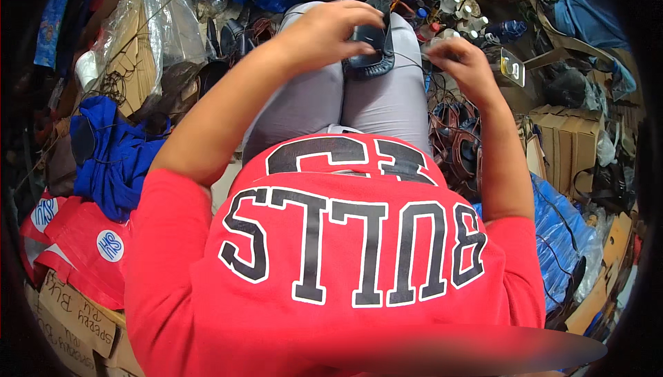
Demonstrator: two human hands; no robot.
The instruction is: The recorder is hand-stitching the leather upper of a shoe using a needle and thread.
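Observation:
A black shoe [376, 64] with gathered stitching around its toe lies over my grey-trousered thighs, its brown-edged opening farther away. My left hand [338, 31] reaches over it from the left, the fingers and thumb set apart on either side of its dark upper. To the right of the shoe is my right hand [459, 66], raised, with fingers curled and fingertips drawn together. A thin dark thread [409, 59] stretches from the shoe toward those fingertips. The fingertips are slightly blurred, and the thread's end is hidden there.
Several bottles [456, 4] crowd the far right beside a brown chair-like frame [545, 52]. More brown shoes [459, 145] lie right of my legs. Blue cloth [110, 156], red bags [90, 239] and cardboard [76, 315] are on the left; blue plastic [552, 239] is on the right.

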